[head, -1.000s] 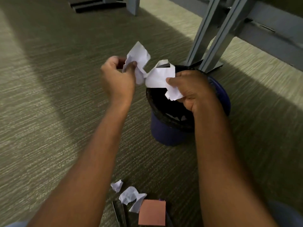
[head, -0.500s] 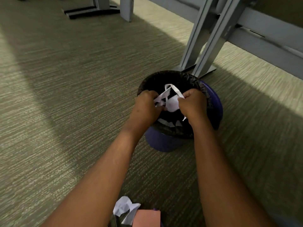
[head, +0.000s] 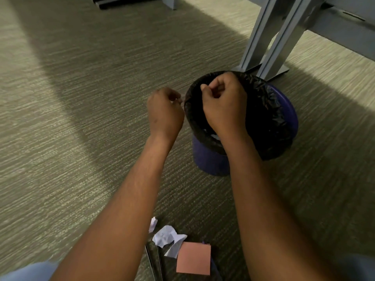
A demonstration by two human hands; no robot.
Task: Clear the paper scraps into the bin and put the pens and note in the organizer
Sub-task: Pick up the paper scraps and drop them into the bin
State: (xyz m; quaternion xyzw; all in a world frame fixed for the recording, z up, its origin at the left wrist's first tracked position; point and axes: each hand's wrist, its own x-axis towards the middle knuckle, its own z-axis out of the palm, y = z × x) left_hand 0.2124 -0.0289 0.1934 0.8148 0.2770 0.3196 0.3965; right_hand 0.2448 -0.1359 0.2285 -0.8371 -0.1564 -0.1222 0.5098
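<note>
A blue bin with a black liner stands on the carpet. My right hand hovers over its mouth with fingers curled and nothing in them. My left hand is just left of the rim, fingers curled, no paper showing in it. A little white paper shows inside the bin. Near the bottom edge lie white paper scraps, a pink note and two dark pens, partly hidden by my left forearm.
Grey metal desk legs stand right behind the bin, with a grey rail running off to the right. Another furniture base is at the top edge. Open green carpet spreads to the left.
The white paper held in both hands went down into the bin and left my hands. My left hand has drawn back to the left of the rim; my right hand has risen slightly.
</note>
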